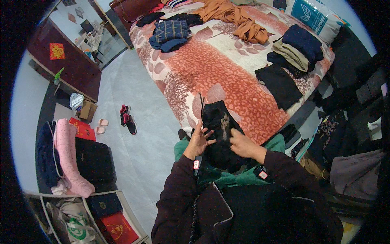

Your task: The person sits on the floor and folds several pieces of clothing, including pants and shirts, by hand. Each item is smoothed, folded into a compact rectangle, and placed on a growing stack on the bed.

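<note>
A black garment [218, 122] with a drawstring and a beige-brown patch lies across my lap and the near edge of the bed. At its left side is my left hand [198, 141], fingers spread, fingertips against the cloth. On the right, my right hand [243, 144] is curled with its fingers closed on the fabric near the patch. Green trousers [240, 180] cover my legs below the garment. Farther right on the bed lies a flat black folded garment [278, 85], beside a stack of folded clothes [301, 45] in navy, khaki and black.
A patterned blanket [198, 64] covers the bed. Folded plaid clothing [171, 30] and a crumpled orange cloth [243, 23] lie toward its far side. Sneakers [128, 119] and pink slippers [102, 126] are on the floor. Clothes [341, 137] are heaped at right; a shelf unit [122, 195] stands lower left.
</note>
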Motion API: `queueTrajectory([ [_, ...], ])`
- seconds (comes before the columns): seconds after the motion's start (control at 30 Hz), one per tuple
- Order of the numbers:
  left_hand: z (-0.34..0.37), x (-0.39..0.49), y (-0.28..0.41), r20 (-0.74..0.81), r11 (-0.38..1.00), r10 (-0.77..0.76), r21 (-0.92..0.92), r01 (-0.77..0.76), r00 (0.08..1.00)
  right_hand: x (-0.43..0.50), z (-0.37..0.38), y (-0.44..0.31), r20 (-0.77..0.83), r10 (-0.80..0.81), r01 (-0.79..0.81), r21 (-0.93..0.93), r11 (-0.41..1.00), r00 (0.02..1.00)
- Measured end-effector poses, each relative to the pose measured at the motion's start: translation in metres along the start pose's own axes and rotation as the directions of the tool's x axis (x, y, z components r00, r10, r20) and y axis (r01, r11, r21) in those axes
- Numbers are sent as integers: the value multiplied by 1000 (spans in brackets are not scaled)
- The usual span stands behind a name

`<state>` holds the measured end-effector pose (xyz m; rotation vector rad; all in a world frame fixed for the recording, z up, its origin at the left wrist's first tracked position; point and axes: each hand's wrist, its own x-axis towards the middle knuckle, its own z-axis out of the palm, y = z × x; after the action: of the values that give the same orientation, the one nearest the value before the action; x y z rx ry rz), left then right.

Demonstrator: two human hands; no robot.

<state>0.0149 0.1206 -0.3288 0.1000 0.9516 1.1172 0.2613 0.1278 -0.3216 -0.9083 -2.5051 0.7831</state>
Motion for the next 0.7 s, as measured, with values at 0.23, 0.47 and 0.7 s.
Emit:
queueTrajectory([
  [0.23, 0, 11, -16, 207, 508, 330, 784, -358, 921, 10, 31, -3, 66, -111, 98, 172, 980, 992],
  [0.47, -29, 17, 2, -80, 742, 452, 586, -325, 889, 6, 14, 22, -302, 421, -462, -77, 883, 855],
  [0.7, -51, -1, 31, 5, 384, 734, 821, -422, 679, 7, 17, 43, -319, 423, -464, -61, 884, 848],
])
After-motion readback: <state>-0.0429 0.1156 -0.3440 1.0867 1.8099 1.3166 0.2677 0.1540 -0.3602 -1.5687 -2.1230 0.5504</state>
